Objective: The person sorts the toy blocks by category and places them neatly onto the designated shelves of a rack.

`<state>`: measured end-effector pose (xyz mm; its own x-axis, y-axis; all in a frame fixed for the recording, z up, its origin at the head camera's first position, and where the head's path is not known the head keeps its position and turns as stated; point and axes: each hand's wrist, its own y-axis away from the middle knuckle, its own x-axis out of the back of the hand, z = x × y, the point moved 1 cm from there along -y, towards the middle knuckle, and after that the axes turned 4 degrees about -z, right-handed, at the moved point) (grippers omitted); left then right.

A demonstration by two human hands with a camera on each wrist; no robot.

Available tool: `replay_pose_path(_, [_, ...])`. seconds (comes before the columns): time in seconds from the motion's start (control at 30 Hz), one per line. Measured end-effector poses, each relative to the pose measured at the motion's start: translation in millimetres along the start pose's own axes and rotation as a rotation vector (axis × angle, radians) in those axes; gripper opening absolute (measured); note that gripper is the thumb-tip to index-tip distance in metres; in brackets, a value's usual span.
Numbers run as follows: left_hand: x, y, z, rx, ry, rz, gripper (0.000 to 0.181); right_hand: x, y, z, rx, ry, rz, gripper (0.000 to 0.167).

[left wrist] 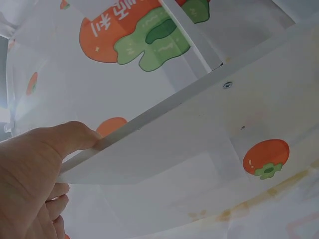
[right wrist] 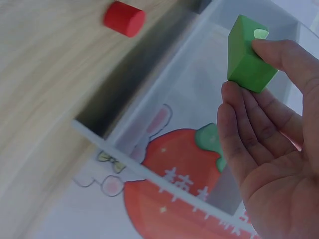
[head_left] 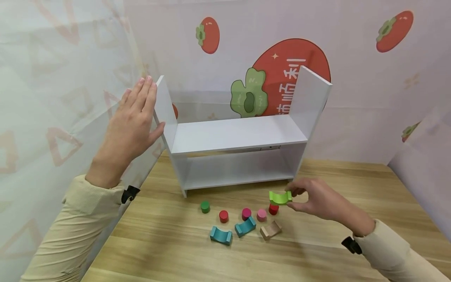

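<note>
I have the bare left hand (left wrist: 32,172) at 8 o'clock, its thumb resting on the narrow edge of a smooth, flat white board (left wrist: 169,129) that slants up toward 2 o'clock. There I can make out a round silver screw head (left wrist: 227,85), just beside where a second, narrow-edged white board (left wrist: 194,42) meets the first. At 11 o'clock I see a large printed red fruit (left wrist: 97,42) with white lettering and a green leafy cap, and at 4 o'clock a smaller red-and-green printed fruit (left wrist: 264,153).

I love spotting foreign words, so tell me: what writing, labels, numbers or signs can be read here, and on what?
"顺利": white characters on the big red fruit printed on the wall covering.
More characters beside these: cut off by the shelf or too blurred to read.
On the shelf and blocks: none visible.
</note>
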<state>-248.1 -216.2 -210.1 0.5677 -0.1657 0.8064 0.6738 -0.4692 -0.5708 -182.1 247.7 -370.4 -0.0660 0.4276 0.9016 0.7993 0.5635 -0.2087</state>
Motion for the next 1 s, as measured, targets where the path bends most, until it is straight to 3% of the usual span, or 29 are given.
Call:
replay_pose_path(0.3, [0.3,2.0,-0.2,0.016,-0.009,-0.005,0.098,4.4,-44.2,-19.0,0.035,-0.052,-0.036,0.027])
replay_pose_path(0.73, [-1.8,2.3,1.3,0.016,-0.005,-0.007,0.098,10.2,-100.5,-52.1,0.143,-0.125,0.04,0.028])
replay_pose_path(1.0, [-1.4,1.5,2.8,0.01,-0.002,-0.001,0.097,17.6,-132.3,-70.9,0.141,-0.148,0.05,0.032])
